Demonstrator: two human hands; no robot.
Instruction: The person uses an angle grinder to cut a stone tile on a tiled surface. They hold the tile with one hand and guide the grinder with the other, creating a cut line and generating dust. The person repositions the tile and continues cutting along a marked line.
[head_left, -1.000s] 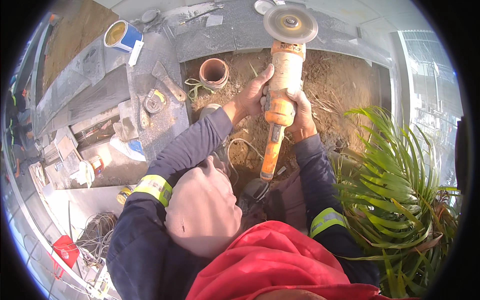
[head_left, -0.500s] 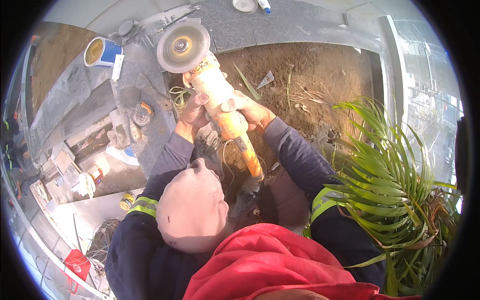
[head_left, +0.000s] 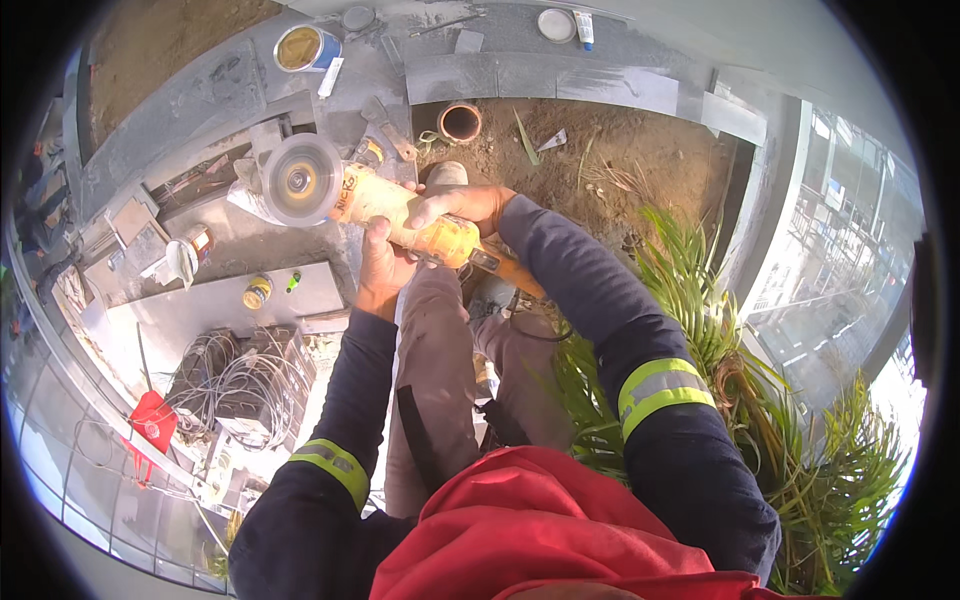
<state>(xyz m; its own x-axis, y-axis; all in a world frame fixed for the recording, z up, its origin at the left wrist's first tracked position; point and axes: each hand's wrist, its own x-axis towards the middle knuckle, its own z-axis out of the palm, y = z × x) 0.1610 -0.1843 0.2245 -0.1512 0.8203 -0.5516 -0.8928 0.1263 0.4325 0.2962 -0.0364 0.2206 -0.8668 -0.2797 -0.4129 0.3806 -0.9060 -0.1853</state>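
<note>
- An orange-and-tan angle grinder is held up in front of the person's legs, its round disc toward the left and its rear end toward the right.
- The left hand is clamped on the grinder's body from the near side, thumb on top.
- The right hand is clamped over the body from the far side, near its middle.
- Beyond the hands lies a bed of brown soil, bordered on its far side by a ledge of grey slabs, dusty and pale in patches.
- A reddish pipe stands in the soil near the bed's left corner, with a green leaf strip farther right.
- On the grey surface at far left sits a blue-and-white can with tan contents; a scraper lies nearer.
- Along the far ledge, a round white lid lies beside a small white tube.
- At left, a yellow tin rests on a pale board, above a tangle of grey cable.
- Palm fronds fill the lower right, below tall glass panels.
</note>
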